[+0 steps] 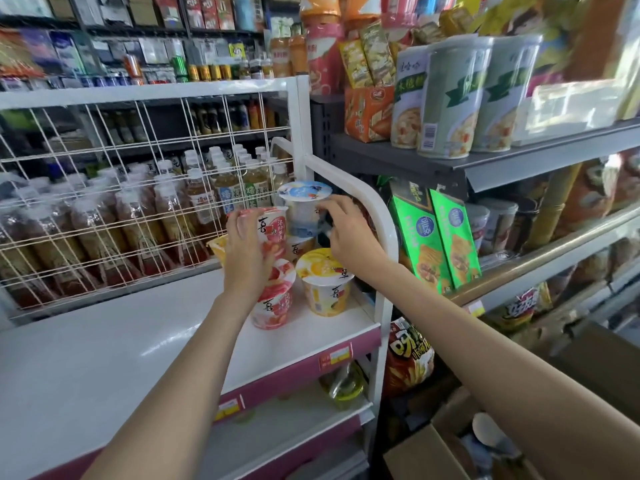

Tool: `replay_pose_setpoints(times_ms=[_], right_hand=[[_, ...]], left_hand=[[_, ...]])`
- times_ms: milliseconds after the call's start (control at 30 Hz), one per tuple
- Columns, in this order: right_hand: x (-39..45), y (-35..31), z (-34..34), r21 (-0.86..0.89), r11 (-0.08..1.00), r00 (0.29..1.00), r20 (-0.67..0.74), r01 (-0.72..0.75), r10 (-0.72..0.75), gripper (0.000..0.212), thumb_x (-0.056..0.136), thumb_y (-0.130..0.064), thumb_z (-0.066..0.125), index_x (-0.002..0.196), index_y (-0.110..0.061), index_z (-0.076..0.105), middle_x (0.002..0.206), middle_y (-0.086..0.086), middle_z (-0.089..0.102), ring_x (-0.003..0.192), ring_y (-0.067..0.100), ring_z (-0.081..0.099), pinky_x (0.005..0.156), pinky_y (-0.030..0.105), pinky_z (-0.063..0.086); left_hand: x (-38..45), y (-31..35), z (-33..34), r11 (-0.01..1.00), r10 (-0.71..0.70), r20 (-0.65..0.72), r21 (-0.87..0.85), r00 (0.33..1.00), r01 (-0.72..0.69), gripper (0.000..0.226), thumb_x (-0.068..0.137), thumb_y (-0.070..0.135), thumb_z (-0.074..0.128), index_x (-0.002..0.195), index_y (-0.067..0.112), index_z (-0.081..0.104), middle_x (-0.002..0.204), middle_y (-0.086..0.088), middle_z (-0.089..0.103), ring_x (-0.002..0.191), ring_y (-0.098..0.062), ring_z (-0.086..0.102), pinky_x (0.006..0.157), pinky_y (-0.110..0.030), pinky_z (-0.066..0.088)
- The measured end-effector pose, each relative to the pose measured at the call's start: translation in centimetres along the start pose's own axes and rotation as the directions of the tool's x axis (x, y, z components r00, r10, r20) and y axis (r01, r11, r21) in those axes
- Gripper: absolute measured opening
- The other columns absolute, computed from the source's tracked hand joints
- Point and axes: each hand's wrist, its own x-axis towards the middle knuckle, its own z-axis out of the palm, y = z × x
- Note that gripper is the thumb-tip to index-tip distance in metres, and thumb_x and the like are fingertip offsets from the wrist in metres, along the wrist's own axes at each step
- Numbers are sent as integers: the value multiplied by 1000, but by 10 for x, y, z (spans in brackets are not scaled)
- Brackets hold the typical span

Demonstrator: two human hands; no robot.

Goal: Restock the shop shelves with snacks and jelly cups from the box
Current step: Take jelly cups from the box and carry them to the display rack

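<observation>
While a person stands facing a white shop shelf (145, 327), both bare arms reach forward to a small cluster of jelly cups at its far right end. The left hand (247, 251) wraps its fingers around a red jelly cup (275, 230), which sits stacked on a second red cup (275, 299) standing on the shelf. The right hand (349, 233), at about two o'clock from the left, pinches the side of a blue-lidded jelly cup (304, 209) with curled fingertips; that cup sits on top of another cup, which is mostly hidden. At four o'clock from the red stack stands a yellow jelly cup (325, 282), upright, just beside the stack. Part of another yellow cup (217, 249) peeks out at nine o'clock from the left hand. Behind the shelf, at eleven o'clock, a white wire grid (138, 174) fronts rows of bottled tea (201, 199). At three o'clock from the cups, green snack boxes (436, 244) stand on a grey shelving unit (485, 164), with tall green-and-white tubs (450, 98) on the level above. Down at five o'clock, an open cardboard box (426, 452) sits low at the frame's edge; its contents look blurred, possibly more cups.
</observation>
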Motion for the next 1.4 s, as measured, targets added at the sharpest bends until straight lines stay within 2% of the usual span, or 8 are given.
replay_pose_setpoints(times_ms=[233, 467, 700, 833, 1000, 1100, 1300, 1400], right_hand=[[13, -25, 10, 23, 997, 922, 380, 72, -75, 77, 86, 6, 51, 147, -29, 19, 155, 9, 13, 127, 33, 43, 99, 38, 44], [35, -33, 56, 105, 978, 962, 191, 180, -197, 73, 75, 4, 68, 137, -22, 41, 151, 14, 13, 121, 36, 45, 85, 44, 51], [70, -64, 76, 54, 987, 962, 221, 150, -159, 68, 81, 9, 56, 141, -19, 38, 153, 11, 16, 133, 31, 34, 102, 38, 39], [86, -62, 85, 1, 995, 963, 251, 98, -95, 65, 84, 5, 56, 141, -20, 37, 148, 11, 25, 122, 33, 46, 96, 39, 44], [82, -56, 74, -50, 984, 936, 318, 172, -148, 59, 84, 0, 61, 138, -16, 41, 133, 10, 38, 113, 25, 50, 90, 32, 44], [67, -46, 83, -101, 981, 952, 279, 163, -129, 64, 84, 0, 61, 141, -19, 38, 145, 12, 29, 120, 31, 48, 96, 38, 44], [60, -42, 84, -172, 980, 969, 239, 104, -61, 80, 78, 17, 51, 144, -21, 28, 152, 12, 17, 118, 35, 49, 85, 36, 47], [43, -45, 67, -157, 967, 953, 263, 199, -153, 75, 81, 13, 49, 144, -21, 28, 150, 14, 18, 117, 36, 47, 81, 36, 49]], left_hand=[[-14, 9, -12, 999, -1, -76, -51, 997, -3, 47, 86, -3, 56, 126, 18, 43, 144, -14, 21, 109, -29, 52, 89, -36, 48], [-29, 3, -27, 984, 149, -132, -76, 980, -160, 36, 89, -8, 44, 121, 6, 53, 135, -15, 32, 118, -15, 41, 87, 8, 24], [4, -27, -38, 990, -56, -143, -137, 988, 36, 58, 80, -16, 43, 131, 11, 47, 144, -10, 26, 131, -20, 33, 95, 0, 23], [26, -37, -43, 979, -153, -60, -142, 986, 143, 70, 82, -9, 52, 144, 13, 28, 152, -10, 21, 140, -22, 20, 112, -28, 20], [4, -46, -36, 811, -489, 224, -239, 843, 534, 43, 87, 3, 57, 129, 8, 51, 128, -9, 55, 114, -25, 51, 86, -31, 40], [-8, -43, -31, 774, -466, 247, -351, 849, 527, 34, 89, 3, 54, 123, 7, 57, 109, -5, 62, 100, -20, 57, 81, -30, 43], [-10, -28, -35, 702, -449, 341, -438, 826, 562, 43, 92, 6, 53, 134, 10, 46, 121, -8, 56, 109, -17, 52, 80, -28, 40], [-19, -16, -45, 822, -411, 141, -370, 901, 433, 38, 92, 9, 50, 130, 10, 51, 110, 3, 54, 102, -16, 53, 77, -25, 38]])
